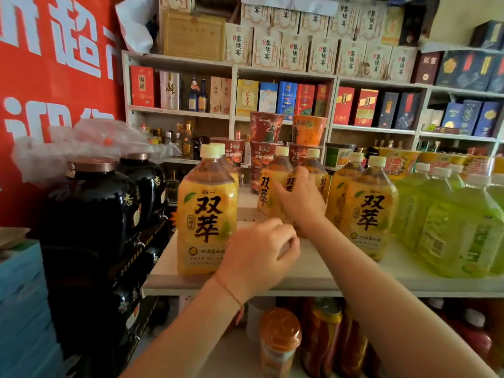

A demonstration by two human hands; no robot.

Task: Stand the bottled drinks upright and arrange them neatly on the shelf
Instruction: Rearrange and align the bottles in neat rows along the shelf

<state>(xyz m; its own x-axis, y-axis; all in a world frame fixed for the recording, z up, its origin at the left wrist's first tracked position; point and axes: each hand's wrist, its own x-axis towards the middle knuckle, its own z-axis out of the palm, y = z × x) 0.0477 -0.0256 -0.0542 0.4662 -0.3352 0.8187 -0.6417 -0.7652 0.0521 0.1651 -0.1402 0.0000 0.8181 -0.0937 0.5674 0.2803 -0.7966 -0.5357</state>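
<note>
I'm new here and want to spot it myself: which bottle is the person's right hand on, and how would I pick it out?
Start at the white shelf of orange-yellow plastic tea bottles. Between its two big front bottles stand smaller-looking ones further back. The right hand wraps the middle orange-labelled bottle with a cream cap, the only one with fingers across its label.
</note>
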